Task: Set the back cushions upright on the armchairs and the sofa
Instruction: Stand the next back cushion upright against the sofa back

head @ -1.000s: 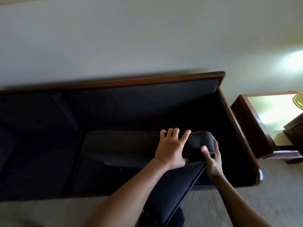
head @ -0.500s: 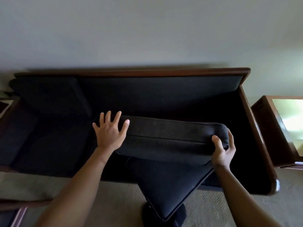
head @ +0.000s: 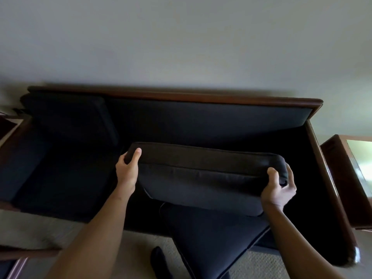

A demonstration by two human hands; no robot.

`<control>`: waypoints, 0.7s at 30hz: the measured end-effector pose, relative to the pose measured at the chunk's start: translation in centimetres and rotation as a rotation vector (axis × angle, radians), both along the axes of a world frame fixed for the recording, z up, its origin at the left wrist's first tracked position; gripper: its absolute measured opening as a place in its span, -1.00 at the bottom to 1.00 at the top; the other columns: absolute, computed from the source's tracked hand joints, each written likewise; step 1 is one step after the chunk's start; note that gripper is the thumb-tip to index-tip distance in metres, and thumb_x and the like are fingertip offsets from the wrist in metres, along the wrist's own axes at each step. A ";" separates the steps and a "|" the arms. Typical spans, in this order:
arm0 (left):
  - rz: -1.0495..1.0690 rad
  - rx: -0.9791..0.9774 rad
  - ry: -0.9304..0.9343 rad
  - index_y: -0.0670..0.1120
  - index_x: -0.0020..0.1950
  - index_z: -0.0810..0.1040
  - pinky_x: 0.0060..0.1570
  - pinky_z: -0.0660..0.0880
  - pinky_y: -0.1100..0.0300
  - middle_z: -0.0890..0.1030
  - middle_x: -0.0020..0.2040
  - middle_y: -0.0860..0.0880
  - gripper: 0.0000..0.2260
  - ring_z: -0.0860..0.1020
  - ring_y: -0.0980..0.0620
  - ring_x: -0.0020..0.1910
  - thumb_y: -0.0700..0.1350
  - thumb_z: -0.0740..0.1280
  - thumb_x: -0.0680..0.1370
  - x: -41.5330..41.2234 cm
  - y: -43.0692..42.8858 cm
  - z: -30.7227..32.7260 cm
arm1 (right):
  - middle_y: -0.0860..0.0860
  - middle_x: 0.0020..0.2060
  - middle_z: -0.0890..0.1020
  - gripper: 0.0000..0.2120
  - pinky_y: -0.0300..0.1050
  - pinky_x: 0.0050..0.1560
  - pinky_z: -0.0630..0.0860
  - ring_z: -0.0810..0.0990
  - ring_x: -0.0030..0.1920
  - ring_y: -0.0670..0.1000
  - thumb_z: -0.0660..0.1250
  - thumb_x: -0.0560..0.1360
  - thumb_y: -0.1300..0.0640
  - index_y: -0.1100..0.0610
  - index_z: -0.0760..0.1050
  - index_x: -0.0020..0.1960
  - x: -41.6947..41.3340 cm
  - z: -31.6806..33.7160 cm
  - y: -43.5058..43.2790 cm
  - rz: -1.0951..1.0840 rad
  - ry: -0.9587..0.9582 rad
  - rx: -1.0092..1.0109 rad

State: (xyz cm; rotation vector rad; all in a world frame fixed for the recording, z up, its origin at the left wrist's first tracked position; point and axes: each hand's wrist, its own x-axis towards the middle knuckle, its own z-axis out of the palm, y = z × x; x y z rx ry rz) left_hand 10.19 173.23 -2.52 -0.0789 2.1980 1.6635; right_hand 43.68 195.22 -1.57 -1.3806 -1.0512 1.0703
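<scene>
A dark sofa with a wooden frame (head: 201, 96) stands against the wall. I hold a black back cushion (head: 201, 178) above the seat, its long edge facing me. My left hand (head: 127, 170) grips its left end, thumb on top. My right hand (head: 278, 189) grips its right end. A second black cushion (head: 213, 238) lies beneath it, one corner hanging over the sofa's front edge. Another back cushion (head: 68, 117) leans upright at the sofa's left end.
A wooden side table (head: 346, 178) with a glass top stands to the right of the sofa. Beige carpet (head: 136, 250) lies in front. A wooden furniture edge (head: 18, 256) shows at the lower left. A dark foot (head: 159, 260) is on the carpet.
My left hand slid from the cushion's right part to its left end and closed on it. The cushion has risen off the one beneath. The view swung left.
</scene>
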 end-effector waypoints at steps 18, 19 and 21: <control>0.069 0.061 0.141 -0.06 0.34 0.62 -0.02 0.48 0.30 0.67 0.10 0.06 -0.63 0.62 0.17 0.06 0.11 0.47 0.62 -23.7 -2.2 2.2 | 0.02 -0.11 0.69 -0.54 -0.47 -0.11 0.45 0.62 -0.05 -0.06 0.35 0.38 -0.05 0.10 0.69 0.21 -26.3 2.9 -1.6 -0.086 0.024 0.006; 0.062 0.068 0.148 -0.06 0.35 0.62 -0.05 0.48 0.32 0.66 0.09 0.08 -0.63 0.61 0.19 0.04 0.10 0.47 0.62 -25.4 -1.9 2.3 | 0.01 -0.12 0.70 -0.56 -0.43 -0.09 0.47 0.62 -0.06 -0.07 0.36 0.38 -0.04 0.09 0.70 0.19 -28.0 2.8 -1.2 -0.093 0.028 0.002; 0.042 0.072 0.167 -0.07 0.36 0.62 -0.07 0.48 0.34 0.65 0.06 0.09 -0.64 0.61 0.20 0.01 0.08 0.46 0.63 -28.6 -1.0 2.5 | -0.04 -0.16 0.70 -0.60 -0.32 -0.05 0.52 0.63 -0.09 -0.09 0.38 0.37 -0.03 0.08 0.71 0.15 -31.2 2.6 -0.2 -0.097 0.035 -0.002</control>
